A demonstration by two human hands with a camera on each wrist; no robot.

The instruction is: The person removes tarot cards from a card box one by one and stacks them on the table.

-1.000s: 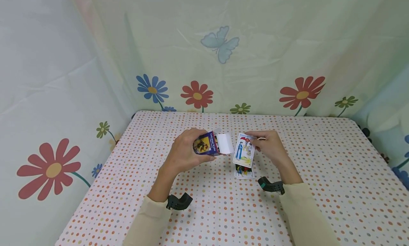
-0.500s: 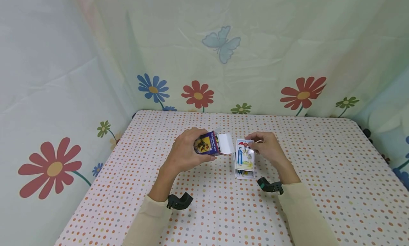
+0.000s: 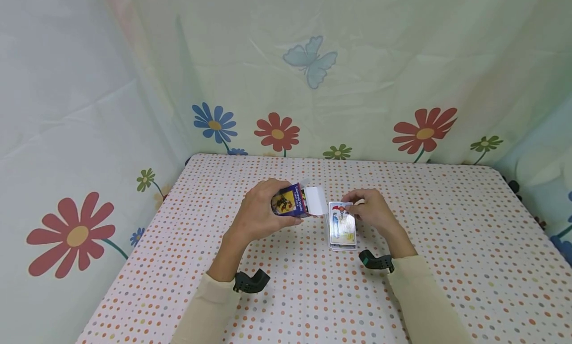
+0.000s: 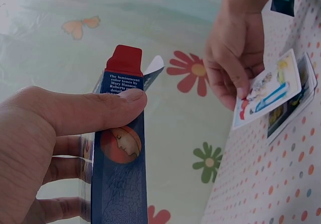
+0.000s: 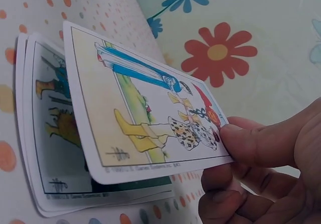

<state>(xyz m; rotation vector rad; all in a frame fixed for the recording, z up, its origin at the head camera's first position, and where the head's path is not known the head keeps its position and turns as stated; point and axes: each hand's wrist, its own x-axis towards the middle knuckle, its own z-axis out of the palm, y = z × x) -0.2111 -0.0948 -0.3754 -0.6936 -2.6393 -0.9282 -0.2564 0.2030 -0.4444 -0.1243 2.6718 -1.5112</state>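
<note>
My left hand (image 3: pixel 257 212) grips a dark blue tarot card box (image 3: pixel 286 203), thumb along one narrow side and fingers round the other. The box's white end flap (image 3: pixel 315 201) stands open toward the right, and a red tab (image 4: pixel 124 59) shows in the left wrist view. Between thumb and fingers my right hand (image 3: pixel 372 211) pinches a tarot card (image 5: pixel 145 108) by its top end, picture side up. It is tilted just over a small pile of cards (image 5: pixel 47 118) on the table, covering most of the pile in the head view.
A white tablecloth (image 3: pixel 286 304) with coloured dots covers the table. Behind it hangs a pale curtain (image 3: pixel 250 61) printed with flowers and a butterfly. Each wrist wears a black camera band, the left one (image 3: pixel 251 282) and the right one (image 3: pixel 376 260).
My right hand has come down and toward me with the card, which now lines up over the pile and hides more of it. The left hand and box stay nearly still.
</note>
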